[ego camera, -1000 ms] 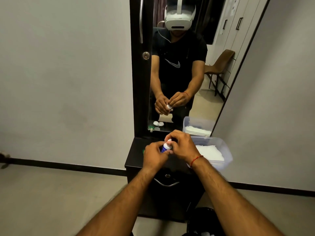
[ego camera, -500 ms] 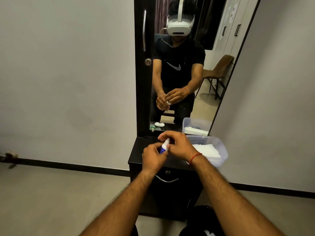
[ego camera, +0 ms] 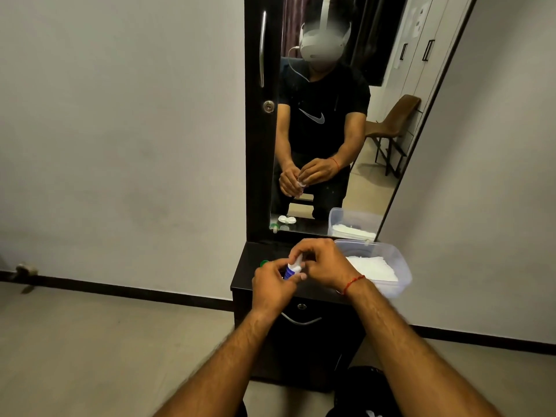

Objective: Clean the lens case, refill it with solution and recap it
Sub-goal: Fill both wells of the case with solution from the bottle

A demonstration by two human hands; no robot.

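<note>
My left hand point(ego camera: 272, 285) grips a small solution bottle point(ego camera: 289, 271) with a blue label, held over the top of the black dresser point(ego camera: 246, 275). The fingers of my right hand point(ego camera: 323, 263) pinch the bottle's white cap point(ego camera: 296, 261). A green lens case cap point(ego camera: 264, 263) peeks out on the dresser top just left of my left hand. The white lens case itself is hidden behind my hands; its reflection point(ego camera: 286, 219) shows in the mirror, lying near the mirror's foot.
A clear plastic tub point(ego camera: 400, 263) of white tissues sits on the dresser's right side, beside my right wrist. The tall mirror point(ego camera: 331, 130) stands behind the dresser top. A drawer with a metal handle point(ego camera: 301, 321) lies below. Bare floor spreads to the left.
The view has tilted and moved closer. Both hands stay on the bottle, with the right fingers shifted on the cap.
</note>
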